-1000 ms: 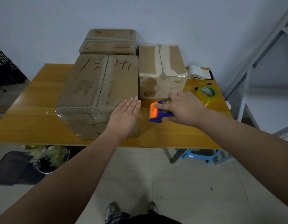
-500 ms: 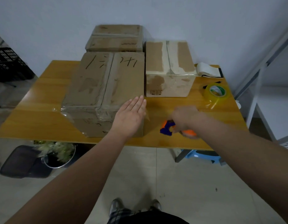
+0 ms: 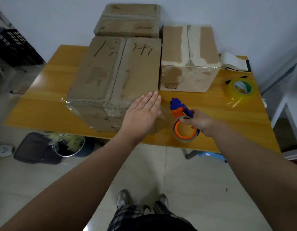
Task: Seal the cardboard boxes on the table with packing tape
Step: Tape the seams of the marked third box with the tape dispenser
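L hand (image 3: pixel 142 114) lies flat, fingers straight and together, palm down on the near R corner of the big box (image 3: pixel 114 77); it grasps nothing. R hand (image 3: pixel 200 123) is curled round the handle of the dispenser (image 3: pixel 181 117), a blue and orange one w/ a tape roll on an orange hub. The blue head points away from the person. The dispenser sits low over the counter (image 3: pixel 44 104) near its front edge, just R of the big box; can't tell if it touches the wood.

The big box has its flaps down, black marks on top, and clear film along the centre seam and near edge. Behind it, against the wall, is a far box (image 3: pixel 127 20). The small box (image 3: pixel 187 64) stands just R of the big box, w/ tape over its seam and front. Further R on the counter are a spare roll (image 3: pixel 242 90) of yellowish tape and, behind that, a white pad (image 3: pixel 232 61). Under the counter's L end is a bin (image 3: pixel 69 145); a black crate (image 3: pixel 12 45) is far L.
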A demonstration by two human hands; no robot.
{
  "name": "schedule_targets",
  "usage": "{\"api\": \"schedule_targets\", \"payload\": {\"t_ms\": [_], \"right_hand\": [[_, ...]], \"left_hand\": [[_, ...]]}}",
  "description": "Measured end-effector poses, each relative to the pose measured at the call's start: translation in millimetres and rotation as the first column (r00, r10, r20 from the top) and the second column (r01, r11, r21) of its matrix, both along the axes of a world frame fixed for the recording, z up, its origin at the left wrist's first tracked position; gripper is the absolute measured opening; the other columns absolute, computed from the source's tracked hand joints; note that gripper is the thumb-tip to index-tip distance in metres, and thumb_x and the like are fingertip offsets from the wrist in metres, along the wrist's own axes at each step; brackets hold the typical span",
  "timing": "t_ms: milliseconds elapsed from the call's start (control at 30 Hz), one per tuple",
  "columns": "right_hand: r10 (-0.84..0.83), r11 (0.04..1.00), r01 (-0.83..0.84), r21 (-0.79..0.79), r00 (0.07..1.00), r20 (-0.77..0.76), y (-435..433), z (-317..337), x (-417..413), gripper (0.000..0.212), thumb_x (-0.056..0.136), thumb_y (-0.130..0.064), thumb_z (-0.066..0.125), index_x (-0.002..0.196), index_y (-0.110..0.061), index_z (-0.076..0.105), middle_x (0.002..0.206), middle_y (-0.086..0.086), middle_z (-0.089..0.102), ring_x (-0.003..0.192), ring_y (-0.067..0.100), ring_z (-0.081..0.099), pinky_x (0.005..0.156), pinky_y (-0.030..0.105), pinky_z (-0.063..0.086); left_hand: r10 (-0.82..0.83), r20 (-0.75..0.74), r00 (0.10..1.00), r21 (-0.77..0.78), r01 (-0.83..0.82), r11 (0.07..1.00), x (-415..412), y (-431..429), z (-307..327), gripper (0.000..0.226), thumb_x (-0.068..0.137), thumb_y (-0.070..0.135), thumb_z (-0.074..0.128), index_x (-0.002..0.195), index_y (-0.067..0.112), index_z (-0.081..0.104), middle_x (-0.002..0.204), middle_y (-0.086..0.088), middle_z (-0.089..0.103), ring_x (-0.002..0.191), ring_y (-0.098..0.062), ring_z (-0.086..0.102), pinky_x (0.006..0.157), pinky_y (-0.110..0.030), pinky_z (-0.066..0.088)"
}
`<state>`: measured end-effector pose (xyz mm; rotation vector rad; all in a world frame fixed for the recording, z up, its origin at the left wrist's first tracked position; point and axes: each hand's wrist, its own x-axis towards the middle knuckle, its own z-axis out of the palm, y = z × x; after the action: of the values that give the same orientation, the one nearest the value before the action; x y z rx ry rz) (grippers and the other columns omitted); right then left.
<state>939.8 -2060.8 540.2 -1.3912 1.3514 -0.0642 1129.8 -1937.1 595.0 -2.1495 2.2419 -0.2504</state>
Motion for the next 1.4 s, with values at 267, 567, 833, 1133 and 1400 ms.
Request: {"api": "schedule_targets", "payload": {"t_ms": [267, 567, 833, 1133, 1400], "right_hand": [[-0.104, 0.988, 0.1, -0.114, 0.994, -0.029, 10.8, -46.5, 19.3, 0.036, 0.089, -0.026, 0.065, 0.111, 0.003, 0.061, 0.093, 0.012, 0.058, 0.085, 0.027, 0.051, 0.071, 0.037, 0.038], [-0.142, 0.824, 0.002, -0.566, 0.969, -0.204, 16.2, -40.1, 38.8, 0.051, 0.09, -0.031, 0.062, 0.135, -0.014, 0.045, 0.125, 0.013, 0.048, 0.114, 0.029, 0.05, 0.094, 0.037, 0.041], [-0.481, 0.865, 0.281, 0.415, 0.7, 0.528, 54.3, 40.0, 65.7, 0.037, 0.091, -0.042, 0.057, 0.117, -0.019, 0.046, 0.075, 0.011, 0.07, 0.068, 0.02, 0.07, 0.056, 0.027, 0.054], [-0.696, 0.716, 0.538, 0.445, 0.509, 0.506, 70.4, 31.7, 87.0, 0.022, 0.087, -0.008, 0.065, 0.098, -0.019, 0.05, 0.069, 0.006, 0.058, 0.051, 0.011, 0.054, 0.044, 0.022, 0.044], [-0.668, 0.715, 0.676, 0.179, 0.584, 0.462, 89.2, 26.7, 110.3, 0.022, 0.093, -0.023, 0.059, 0.113, -0.021, 0.051, 0.085, 0.005, 0.063, 0.059, 0.011, 0.058, 0.047, 0.021, 0.048]], "left_hand": [[0.003, -0.029, 1.0, -0.038, -0.004, 0.999, 1.4, 7.7, 0.9, 0.055, 0.098, 0.033, 0.011, 0.146, 0.008, 0.023, 0.152, -0.007, 0.027, 0.141, -0.018, 0.023, 0.115, -0.032, 0.013], [-0.023, 0.001, 1.0, -0.07, 0.023, 0.997, 4.5, 6.5, 1.1, 0.05, 0.098, 0.032, 0.026, 0.138, 0.006, 0.042, 0.143, -0.009, 0.044, 0.134, -0.02, 0.039, 0.111, -0.033, 0.027], [-0.067, 0.048, 0.997, -0.017, 0.068, 0.998, 9.7, 4.0, 2.2, 0.052, 0.101, 0.033, 0.028, 0.147, 0.007, 0.023, 0.154, -0.007, 0.023, 0.142, -0.018, 0.02, 0.113, -0.029, 0.003], [-0.06, 0.043, 0.997, -0.002, 0.06, 0.998, 40.8, 16.5, 7.0, 0.06, 0.101, 0.037, 0.025, 0.15, 0.011, 0.004, 0.158, -0.004, 0.005, 0.145, -0.014, 0.003, 0.11, -0.026, -0.014], [-0.082, 0.026, 0.996, 0.001, 0.082, 0.997, 51.7, 19.6, 7.2, 0.061, 0.1, 0.039, 0.025, 0.15, 0.011, 0.001, 0.158, -0.004, 0.004, 0.145, -0.014, 0.003, 0.111, -0.028, -0.011]]}}
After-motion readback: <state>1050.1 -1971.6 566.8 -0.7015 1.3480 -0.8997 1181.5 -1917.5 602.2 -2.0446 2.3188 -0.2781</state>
